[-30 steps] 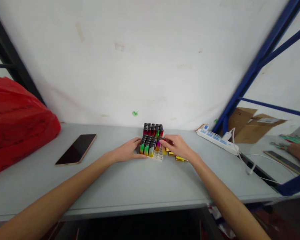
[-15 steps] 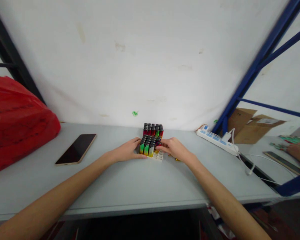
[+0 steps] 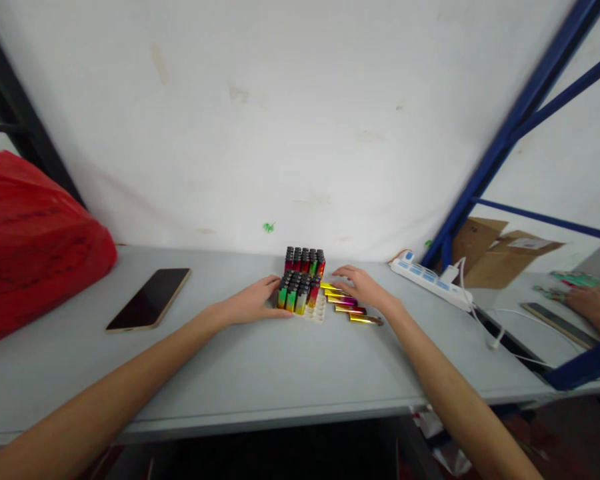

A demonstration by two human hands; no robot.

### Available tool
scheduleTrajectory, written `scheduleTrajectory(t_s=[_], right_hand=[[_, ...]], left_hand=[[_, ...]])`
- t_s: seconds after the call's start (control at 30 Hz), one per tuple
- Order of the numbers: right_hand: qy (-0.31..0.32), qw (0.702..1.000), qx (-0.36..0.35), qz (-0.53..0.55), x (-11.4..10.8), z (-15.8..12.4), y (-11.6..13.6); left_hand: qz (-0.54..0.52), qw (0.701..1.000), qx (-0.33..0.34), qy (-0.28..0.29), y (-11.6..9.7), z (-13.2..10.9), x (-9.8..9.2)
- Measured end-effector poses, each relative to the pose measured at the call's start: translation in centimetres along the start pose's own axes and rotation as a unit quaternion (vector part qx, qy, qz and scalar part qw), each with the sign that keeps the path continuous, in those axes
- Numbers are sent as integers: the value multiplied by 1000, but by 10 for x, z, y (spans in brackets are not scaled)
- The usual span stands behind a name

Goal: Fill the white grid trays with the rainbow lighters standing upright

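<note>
In the head view, my left hand [image 3: 253, 300] grips the left side of a pale tray [image 3: 318, 311], its thumb along the front edge and its other fingers towards the back. Upright lighters [image 3: 292, 299] with black tops and green, yellow and red bodies fill most of the tray; holes show bare at its right front. My right hand [image 3: 363, 287] is apart from the tray, fingers stretched out, with nothing visible in them. Beneath and beside it lies a slanting row of loose shiny lighters [image 3: 350, 309] in gold and magenta, partly hidden by the hand.
Behind the tray stands a second block of upright lighters [image 3: 305, 261]. A phone [image 3: 150, 300] and a red plastic bag [image 3: 35, 247] lie to the left. On the right are a white power strip [image 3: 430, 281], a blue frame post [image 3: 485, 167], cardboard [image 3: 495, 257] and another person's hand [image 3: 593, 307].
My right hand has moved right, off the tray to the loose lighters, which now show more. A red lighter stands in the tray where my fingers were. My left hand stays put.
</note>
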State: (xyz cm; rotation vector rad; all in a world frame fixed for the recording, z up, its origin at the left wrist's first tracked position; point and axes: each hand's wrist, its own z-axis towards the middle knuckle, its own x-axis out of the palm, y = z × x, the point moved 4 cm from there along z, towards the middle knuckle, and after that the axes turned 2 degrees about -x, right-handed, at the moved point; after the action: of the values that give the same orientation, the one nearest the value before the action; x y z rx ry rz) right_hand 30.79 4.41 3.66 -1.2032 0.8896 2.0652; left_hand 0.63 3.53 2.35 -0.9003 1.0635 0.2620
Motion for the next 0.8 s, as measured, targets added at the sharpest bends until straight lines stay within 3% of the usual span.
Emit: scheduleTrajectory(t_s=[0.1, 0.23, 0.37, 0.47, 0.57, 0.67, 0.8], right_hand=[[69, 998, 15, 0, 8, 1, -1], [92, 995, 33, 6, 8, 1, -2], [-3, 998, 52, 38, 0, -1, -10], [-73, 982, 98, 144, -7, -2, -16], [-138, 935, 141, 295, -12, -1, -16], [-193, 861, 176, 437, -14, 0, -10], [-191, 793, 194, 545, -10, 2, 6]], left_hand=[[5, 1000, 2, 1, 1, 1, 1], [11, 1000, -1, 7, 0, 1, 1], [11, 1000, -1, 8, 0, 0, 0], [15, 1000, 1, 11, 0, 0, 0], [13, 1000, 2, 7, 0, 0, -1], [16, 1000, 1, 8, -1, 0, -1], [21, 1000, 2, 15, -2, 0, -1]])
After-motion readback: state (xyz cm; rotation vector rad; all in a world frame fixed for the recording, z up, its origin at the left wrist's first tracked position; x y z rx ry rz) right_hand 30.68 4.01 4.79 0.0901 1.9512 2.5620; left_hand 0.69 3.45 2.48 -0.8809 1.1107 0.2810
